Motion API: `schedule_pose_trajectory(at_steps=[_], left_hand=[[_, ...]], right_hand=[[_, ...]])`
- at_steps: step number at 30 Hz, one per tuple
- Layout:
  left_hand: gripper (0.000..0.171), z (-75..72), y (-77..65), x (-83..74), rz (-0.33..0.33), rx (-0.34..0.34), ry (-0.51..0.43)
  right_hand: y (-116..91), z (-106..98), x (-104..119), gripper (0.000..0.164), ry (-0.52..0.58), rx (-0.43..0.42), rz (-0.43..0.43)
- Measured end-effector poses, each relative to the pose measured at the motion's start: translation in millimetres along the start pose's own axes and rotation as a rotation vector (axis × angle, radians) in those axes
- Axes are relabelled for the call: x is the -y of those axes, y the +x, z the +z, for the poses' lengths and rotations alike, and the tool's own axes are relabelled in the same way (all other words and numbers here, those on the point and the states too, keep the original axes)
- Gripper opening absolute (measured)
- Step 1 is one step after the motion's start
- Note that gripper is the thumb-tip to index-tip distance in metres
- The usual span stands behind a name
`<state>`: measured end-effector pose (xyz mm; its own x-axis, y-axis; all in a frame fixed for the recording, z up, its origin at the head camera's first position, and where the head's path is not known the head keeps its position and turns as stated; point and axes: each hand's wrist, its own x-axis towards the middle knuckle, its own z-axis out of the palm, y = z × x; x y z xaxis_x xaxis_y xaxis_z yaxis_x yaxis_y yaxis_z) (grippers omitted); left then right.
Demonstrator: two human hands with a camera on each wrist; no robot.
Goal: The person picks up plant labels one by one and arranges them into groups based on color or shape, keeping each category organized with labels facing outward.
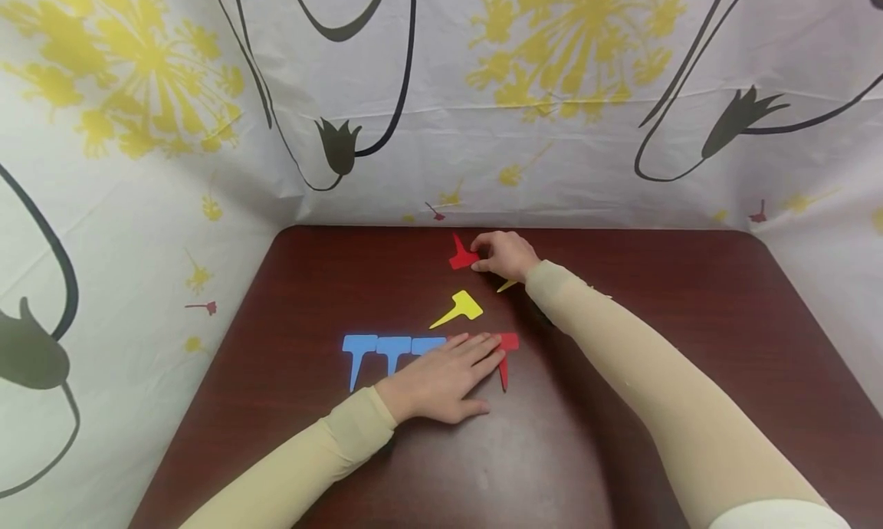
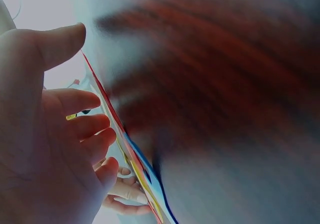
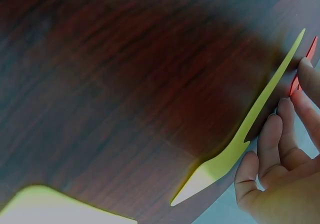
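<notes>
Near the table's far edge, my right hand (image 1: 507,254) pinches the right end of a red T-shaped plant label (image 1: 461,257) between thumb and fingers. My left hand (image 1: 441,383) lies with straight fingers across a row of labels, its fingertips by a red plant label (image 1: 509,341) at the row's right end. Several blue plant labels (image 1: 360,343) form the row's left part; the hand hides the middle. Between the two hands lies a yellow plant label (image 1: 467,305). Another yellow plant label (image 3: 220,164) lies below the right hand, mostly hidden by the wrist in the head view.
A dark red-brown table (image 1: 297,284) carries everything. Behind it and at both sides hangs a white cloth (image 1: 441,153) with yellow and grey flower prints. One more yellow piece (image 3: 65,206) shows at the lower left of the right wrist view.
</notes>
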<state>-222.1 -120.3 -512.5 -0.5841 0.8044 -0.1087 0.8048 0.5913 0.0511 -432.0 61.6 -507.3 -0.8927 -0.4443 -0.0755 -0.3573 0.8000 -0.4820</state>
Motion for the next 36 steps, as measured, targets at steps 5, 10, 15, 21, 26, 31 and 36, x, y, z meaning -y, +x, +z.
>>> schedule_pose_trajectory(at_steps=[5,10,15,21,26,31,36], left_hand=[[0.085,-0.4,-0.1,-0.7,0.005,-0.001,0.003],[0.084,0.6,0.5,-1.4,0.005,0.004,0.004],[0.084,1.0,1.1,-2.5,0.010,0.007,0.004],[0.083,1.3,2.5,-2.8,0.018,-0.002,0.014],[0.083,1.3,2.4,-2.6,0.025,-0.009,0.021],[0.081,0.0,1.6,-2.7,0.036,-0.013,0.021],[0.081,-1.5,0.7,-2.9,0.040,-0.017,0.014]], right_hand=[[1,0,0,0.033,0.007,-0.004,0.006],[1,0,2,0.030,0.015,0.000,0.014],[2,-2,2,0.025,0.018,0.038,0.034],[6,-7,-1,0.025,0.013,0.100,0.049],[7,-10,-3,0.027,0.058,0.113,0.055],[4,-13,-4,0.026,0.131,0.103,0.062],[0,-15,-5,0.022,0.212,0.090,0.067]])
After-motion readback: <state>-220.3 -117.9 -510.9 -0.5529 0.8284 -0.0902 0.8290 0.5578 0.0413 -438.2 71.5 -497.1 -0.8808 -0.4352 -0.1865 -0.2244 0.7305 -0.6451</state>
